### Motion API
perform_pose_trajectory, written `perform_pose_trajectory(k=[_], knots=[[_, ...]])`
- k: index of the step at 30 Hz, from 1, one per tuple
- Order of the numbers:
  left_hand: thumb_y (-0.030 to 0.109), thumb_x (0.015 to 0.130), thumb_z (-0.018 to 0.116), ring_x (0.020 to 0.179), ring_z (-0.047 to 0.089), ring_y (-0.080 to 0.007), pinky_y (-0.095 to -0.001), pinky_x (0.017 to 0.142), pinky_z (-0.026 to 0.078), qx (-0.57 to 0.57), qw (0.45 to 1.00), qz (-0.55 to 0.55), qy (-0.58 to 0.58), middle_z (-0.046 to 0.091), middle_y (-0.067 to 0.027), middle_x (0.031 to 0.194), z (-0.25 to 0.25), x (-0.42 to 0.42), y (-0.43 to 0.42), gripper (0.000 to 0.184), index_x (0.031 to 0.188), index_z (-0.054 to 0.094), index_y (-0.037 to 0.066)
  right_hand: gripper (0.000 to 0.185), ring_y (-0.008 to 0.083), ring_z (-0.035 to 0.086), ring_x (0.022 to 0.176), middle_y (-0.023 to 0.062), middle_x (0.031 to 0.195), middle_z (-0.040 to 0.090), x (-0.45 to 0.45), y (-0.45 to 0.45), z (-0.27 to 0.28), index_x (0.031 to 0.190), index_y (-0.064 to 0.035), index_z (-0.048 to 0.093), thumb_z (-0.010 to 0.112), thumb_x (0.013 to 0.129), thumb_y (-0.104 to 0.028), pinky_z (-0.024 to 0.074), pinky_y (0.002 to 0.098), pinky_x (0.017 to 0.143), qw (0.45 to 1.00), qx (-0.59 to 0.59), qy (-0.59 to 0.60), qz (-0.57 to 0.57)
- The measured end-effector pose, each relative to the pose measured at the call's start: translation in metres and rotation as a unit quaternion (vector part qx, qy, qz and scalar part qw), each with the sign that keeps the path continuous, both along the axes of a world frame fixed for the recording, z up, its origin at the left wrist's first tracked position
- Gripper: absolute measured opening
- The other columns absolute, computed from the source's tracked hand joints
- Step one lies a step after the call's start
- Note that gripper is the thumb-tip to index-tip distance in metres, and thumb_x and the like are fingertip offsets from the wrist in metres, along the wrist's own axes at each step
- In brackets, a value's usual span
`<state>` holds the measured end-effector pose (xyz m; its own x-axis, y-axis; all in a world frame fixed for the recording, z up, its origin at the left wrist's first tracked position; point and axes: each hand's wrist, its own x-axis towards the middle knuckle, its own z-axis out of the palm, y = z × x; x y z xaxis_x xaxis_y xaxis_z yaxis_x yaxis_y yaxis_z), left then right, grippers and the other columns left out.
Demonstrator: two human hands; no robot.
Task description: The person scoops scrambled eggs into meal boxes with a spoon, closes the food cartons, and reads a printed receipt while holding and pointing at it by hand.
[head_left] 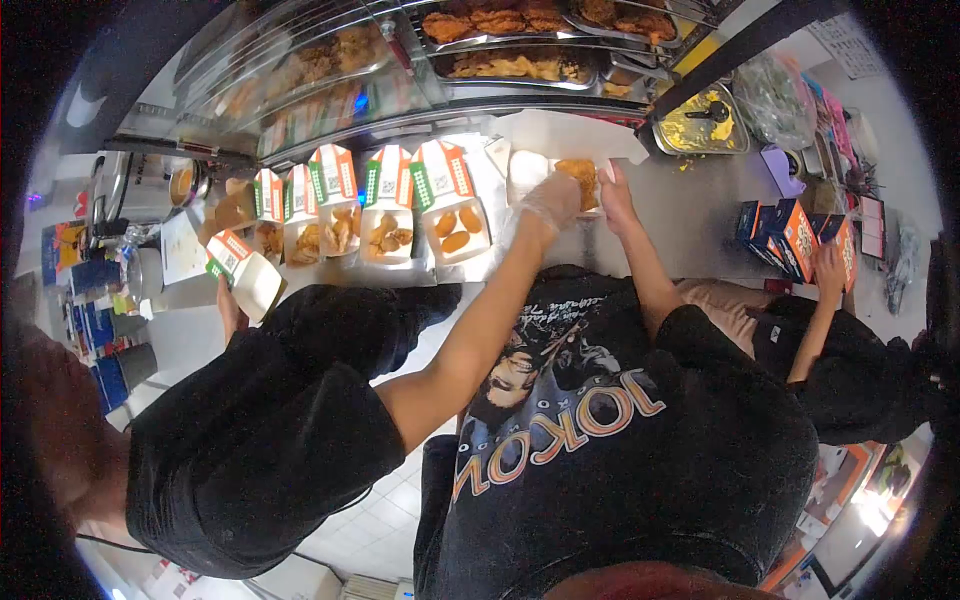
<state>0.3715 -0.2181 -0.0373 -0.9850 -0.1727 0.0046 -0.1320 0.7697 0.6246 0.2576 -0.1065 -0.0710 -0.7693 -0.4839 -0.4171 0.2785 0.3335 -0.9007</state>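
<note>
My right hand (617,200) has its fingers closed on the right edge of an open white paper food box (590,213). Inside the box are a white mound (528,166), probably wrapped rice, and a piece of fried chicken (574,172). Another person's arm crosses in from the left, from a black sleeve, and its gloved hand (553,205) is at the chicken. My left hand does not show; that arm covers part of my left side. Just left of the box stand several open printed cartons (450,187) holding fried pieces.
At left, a person's hand (230,308) holds a printed carton (245,268). To the right, another person's hand (828,272) touches dark orange-lettered boxes (795,240). A tray of yellow food (705,120) is at back right. Glass shelves with fried chicken trays (515,68) rise behind the metal counter (660,225).
</note>
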Motion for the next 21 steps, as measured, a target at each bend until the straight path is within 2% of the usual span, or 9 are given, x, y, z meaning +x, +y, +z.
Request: perform_pose_trajectory(k=[1, 4, 7, 10, 13, 21], knots=[[0.019, 0.092, 0.052, 0.079, 0.069, -0.0309, -0.0419, 0.068, 0.056, 0.003, 1.0, 0.004, 0.007, 0.07, -0.0173, 0.081, 0.005, -0.001, 0.003, 0.024, 0.088, 0.069, 0.004, 0.053, 0.0286, 0.044, 0.135, 0.017, 0.148, 0.043, 0.004, -0.001, 0.015, 0.152, -0.0053, 0.032, 0.045, 0.103, -0.023, 0.036, 0.0394, 0.109, 1.0, -0.001, -0.003, -0.001], [0.02, 0.092, 0.052, 0.078, 0.069, -0.0301, -0.0411, 0.067, 0.056, 0.016, 0.999, 0.017, 0.022, 0.069, -0.0169, 0.081, 0.021, -0.006, 0.011, 0.024, 0.089, 0.068, 0.003, 0.062, 0.0294, 0.035, 0.141, 0.0189, 0.152, 0.038, -0.006, 0.0, -0.004, 0.154, -0.0046, 0.026, 0.05, 0.101, -0.029, 0.0282, 0.0401, 0.115, 0.999, -0.004, -0.039, 0.001], [0.021, 0.093, 0.052, 0.077, 0.069, -0.0293, -0.0403, 0.067, 0.055, 0.024, 0.999, 0.025, 0.039, 0.069, -0.0165, 0.081, 0.034, -0.01, 0.019, 0.024, 0.09, 0.067, 0.003, 0.064, 0.0308, 0.035, 0.141, 0.0198, 0.153, 0.036, -0.004, 0.001, -0.006, 0.155, -0.0048, 0.024, 0.05, 0.101, -0.028, 0.0299, 0.0398, 0.114, 0.999, -0.014, -0.045, -0.011], [0.021, 0.094, 0.052, 0.076, 0.068, -0.0284, -0.0396, 0.066, 0.055, 0.032, 0.998, 0.028, 0.056, 0.069, -0.0161, 0.081, 0.043, -0.023, 0.029, 0.024, 0.092, 0.067, 0.003, 0.056, 0.0268, 0.043, 0.135, 0.0186, 0.148, 0.042, -0.001, -0.002, 0.004, 0.153, -0.0057, 0.029, 0.045, 0.103, -0.023, 0.0368, 0.0377, 0.109, 0.999, 0.023, -0.023, -0.017], [0.022, 0.094, 0.052, 0.075, 0.068, -0.0276, -0.0388, 0.065, 0.055, 0.04, 0.996, 0.03, 0.071, 0.068, -0.0156, 0.081, 0.049, -0.036, 0.036, 0.024, 0.093, 0.066, 0.002, 0.056, 0.0268, 0.046, 0.132, 0.0177, 0.147, 0.044, 0.005, -0.005, 0.022, 0.153, -0.0058, 0.028, 0.045, 0.102, -0.024, 0.0392, 0.0383, 0.107, 0.998, 0.039, -0.044, -0.024], [0.024, 0.096, 0.051, 0.072, 0.067, -0.0254, -0.0368, 0.063, 0.055, 0.072, 0.993, 0.03, 0.088, 0.067, -0.0145, 0.081, 0.061, -0.044, 0.047, 0.025, 0.097, 0.064, 0.002, 0.055, 0.0244, 0.049, 0.128, 0.0131, 0.144, 0.047, 0.002, 0.012, 0.011, 0.149, -0.0054, 0.035, 0.049, 0.102, -0.03, 0.0408, 0.0383, 0.106, 0.986, -0.055, -0.152, -0.042]])
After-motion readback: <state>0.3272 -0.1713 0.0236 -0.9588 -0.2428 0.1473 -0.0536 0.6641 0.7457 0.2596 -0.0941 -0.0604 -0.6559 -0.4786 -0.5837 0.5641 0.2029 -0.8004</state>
